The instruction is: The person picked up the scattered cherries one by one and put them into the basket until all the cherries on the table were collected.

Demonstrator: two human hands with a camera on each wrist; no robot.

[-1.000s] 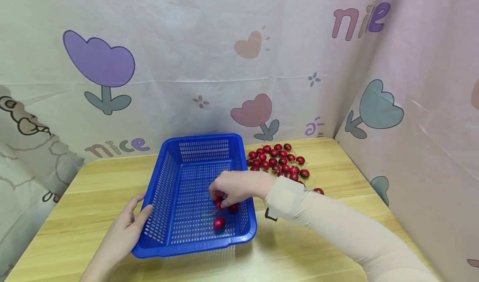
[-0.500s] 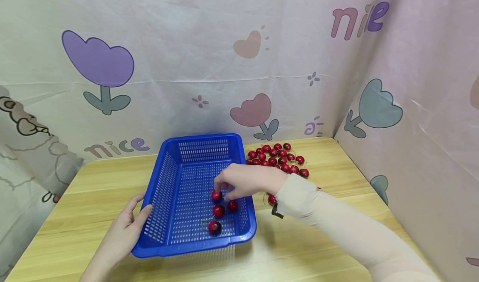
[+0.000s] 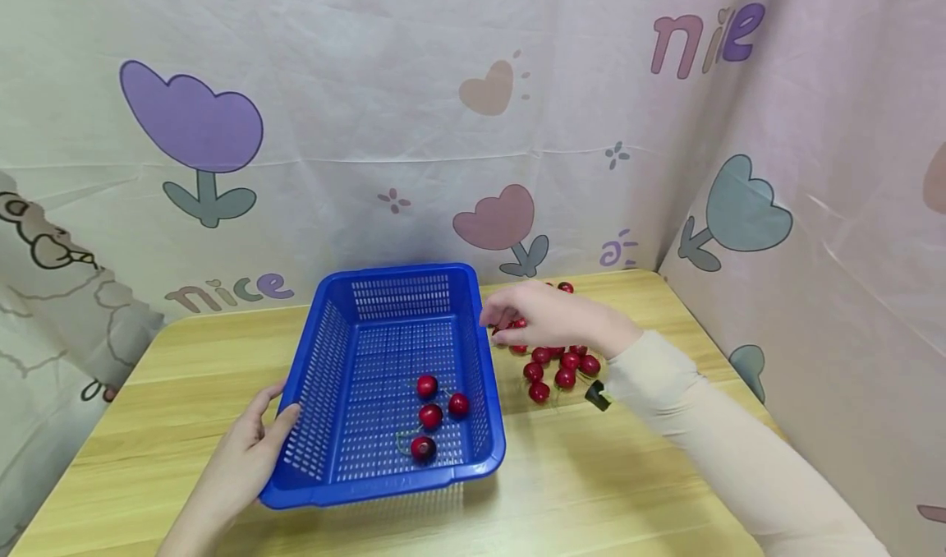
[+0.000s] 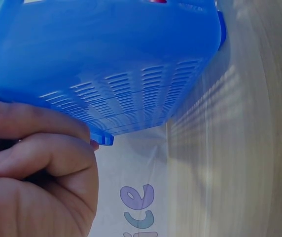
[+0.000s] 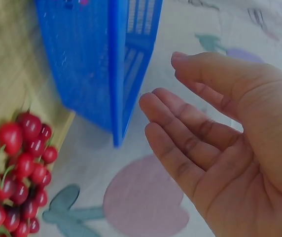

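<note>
My left hand (image 3: pixel 247 446) grips the left rim of a blue plastic basket (image 3: pixel 392 483); in the left wrist view its curled fingers (image 4: pixel 47 148) lie at the basket's edge. The basket is tilted, its near end off the table. Several red cherries (image 3: pixel 430 416) lie on its slotted floor toward the near right. My right hand (image 3: pixel 550 319) hovers just past the basket's right rim, above a heap of cherries (image 3: pixel 565 376) on the table, and hides part of them. Seen from the right wrist, the right palm (image 5: pixel 220 163) is bare, fingers relaxed and holding nothing.
The wooden table (image 3: pixel 222 360) runs back to a pale printed curtain (image 3: pixel 355 89), which also closes off the right side. A small black object (image 3: pixel 597 395) sits at the right wrist. The basket's high walls stand between the hands.
My right hand has let go of the cherries inside the basket, lifted out and moved right over the heap. The cherries rest on the basket floor. My left hand keeps its grip.
</note>
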